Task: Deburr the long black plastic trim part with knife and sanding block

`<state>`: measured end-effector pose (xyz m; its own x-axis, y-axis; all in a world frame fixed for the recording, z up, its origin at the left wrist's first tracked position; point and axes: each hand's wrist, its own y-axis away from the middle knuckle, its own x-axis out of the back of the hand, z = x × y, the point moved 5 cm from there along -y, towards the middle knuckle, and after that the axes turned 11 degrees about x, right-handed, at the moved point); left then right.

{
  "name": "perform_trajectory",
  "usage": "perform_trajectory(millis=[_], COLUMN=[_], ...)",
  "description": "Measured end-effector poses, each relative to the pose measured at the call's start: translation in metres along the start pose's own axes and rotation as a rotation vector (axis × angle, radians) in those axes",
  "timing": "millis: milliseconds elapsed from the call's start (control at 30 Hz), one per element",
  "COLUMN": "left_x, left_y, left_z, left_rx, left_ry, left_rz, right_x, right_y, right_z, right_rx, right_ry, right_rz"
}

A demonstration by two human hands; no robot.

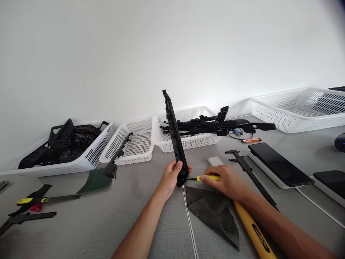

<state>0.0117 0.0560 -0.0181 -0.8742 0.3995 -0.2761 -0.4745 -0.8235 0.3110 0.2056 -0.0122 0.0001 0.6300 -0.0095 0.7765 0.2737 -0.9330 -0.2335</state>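
Observation:
My left hand (172, 176) grips a long black plastic trim part (174, 135) near its lower end and holds it tilted upright above the table. In my right hand (228, 181) is a yellow-handled utility knife (208, 178), its thin blade pointing left. The blade tip meets or lies just in front of the trim part's lower end; actual contact is hard to tell. Beneath the knife lies a dark folded cloth (212, 212). A yellow tool handle (253, 230) runs under my right forearm.
White baskets (91, 158) line the wall, several with black plastic parts. A caliper (252, 176), a phone (280, 163) and an orange lighter (252, 140) lie to the right. To the left are a green sheet (95, 180) and a yellow-black knife (48, 199). A white cable (190, 223) crosses the table.

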Motion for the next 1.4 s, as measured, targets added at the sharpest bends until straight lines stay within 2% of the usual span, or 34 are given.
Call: perform_trajectory(millis=[567,1100,1233,1400], left_x=[0.0011,-0.0014,-0.0013,-0.0007], left_y=[0.0007,0.0027,0.0009,-0.0002], left_z=[0.0006,0.0014,-0.0017,-0.0019], left_rx=[0.006,-0.001,-0.008,-0.009], left_ry=[0.036,0.03,0.036,0.033], left_rz=[-0.012,-0.029,-0.039,-0.017], right_x=[-0.0034,-0.0044,-0.0056,-0.0081], right_y=[0.0006,-0.0001,0.0002,0.0004], right_z=[-0.0007,-0.006,-0.0038,-0.0056], right_rx=[0.006,0.007,-0.015,0.022], right_ry=[0.052,-0.105,-0.076,-0.02], right_rz=[-0.058,-0.021,-0.013,-0.063])
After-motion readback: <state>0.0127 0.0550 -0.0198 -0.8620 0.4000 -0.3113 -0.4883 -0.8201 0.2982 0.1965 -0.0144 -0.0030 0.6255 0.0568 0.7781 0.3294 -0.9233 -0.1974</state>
